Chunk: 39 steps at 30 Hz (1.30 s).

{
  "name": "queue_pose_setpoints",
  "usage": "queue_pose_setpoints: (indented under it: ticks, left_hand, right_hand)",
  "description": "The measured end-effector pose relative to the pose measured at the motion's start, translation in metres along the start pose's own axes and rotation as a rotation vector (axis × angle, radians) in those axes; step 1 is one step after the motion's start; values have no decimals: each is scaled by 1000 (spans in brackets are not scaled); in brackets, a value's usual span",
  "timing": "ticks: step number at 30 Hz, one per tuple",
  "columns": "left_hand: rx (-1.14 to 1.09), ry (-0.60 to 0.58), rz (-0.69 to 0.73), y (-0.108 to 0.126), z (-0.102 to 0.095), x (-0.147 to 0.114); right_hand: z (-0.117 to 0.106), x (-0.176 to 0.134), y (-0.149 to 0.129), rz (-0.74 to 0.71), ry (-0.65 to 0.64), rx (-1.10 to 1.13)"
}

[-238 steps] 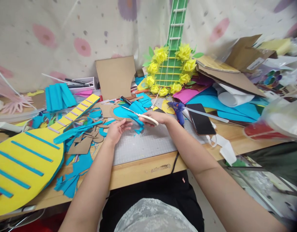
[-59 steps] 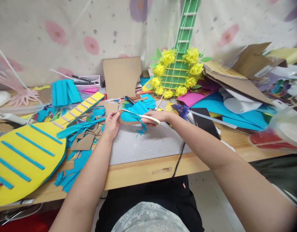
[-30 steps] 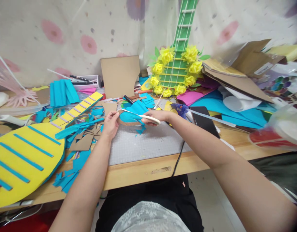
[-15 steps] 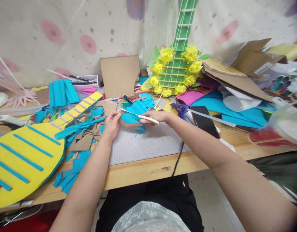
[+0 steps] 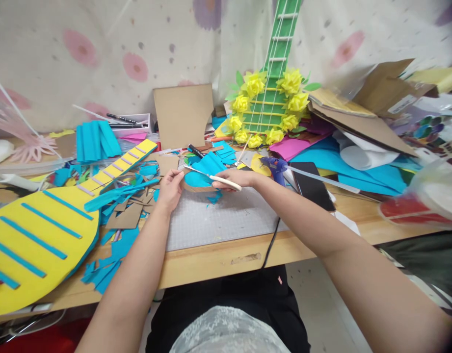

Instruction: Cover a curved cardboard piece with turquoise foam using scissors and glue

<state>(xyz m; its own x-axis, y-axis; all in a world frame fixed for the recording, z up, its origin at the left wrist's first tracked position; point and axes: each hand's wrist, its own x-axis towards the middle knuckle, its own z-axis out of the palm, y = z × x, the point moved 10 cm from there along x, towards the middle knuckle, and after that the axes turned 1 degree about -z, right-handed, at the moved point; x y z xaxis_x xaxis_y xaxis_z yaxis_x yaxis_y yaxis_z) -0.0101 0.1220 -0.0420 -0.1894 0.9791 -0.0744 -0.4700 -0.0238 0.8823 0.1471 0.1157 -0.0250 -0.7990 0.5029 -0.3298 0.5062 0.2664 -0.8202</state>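
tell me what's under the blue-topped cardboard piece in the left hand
Just below the near edge of the blue-topped cardboard piece, the gray cutting mat and blue paper scraps show. Whatever lies directly underneath is covered by the piece and left hand.

The scissors [image 5: 226,183] are showing off-white handles against bright blue paper [image 5: 197,180], and the cutting mat [image 5: 214,223] is displaying a grey grid. The yellow guitar cutout [image 5: 45,231] is wearing blue stripes on its body and pale lilac bars along its neck. Yellow paper roses [image 5: 254,84] are brightening the green guitar [image 5: 274,96], while pink and purple blossoms and grey spots are patterning the off-white curtain [image 5: 174,22]
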Motion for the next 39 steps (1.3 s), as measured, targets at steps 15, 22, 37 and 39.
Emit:
queue_pose_setpoints:
  ticks: [15, 22, 37, 39]
  left_hand:
    - [47, -20, 10, -1, 1, 1]
    - [13, -20, 5, 0, 2, -1]
    - [17, -20, 14, -2, 0, 1]
    - [22, -21, 9, -3, 1, 1]
  right_hand:
    - [3, -3, -5, -35, -46, 2]
    - [9, -3, -13, -89, -62, 53]
    - [2, 1, 3, -14, 11, 63]
    - [0, 2, 6, -3, 35, 64]
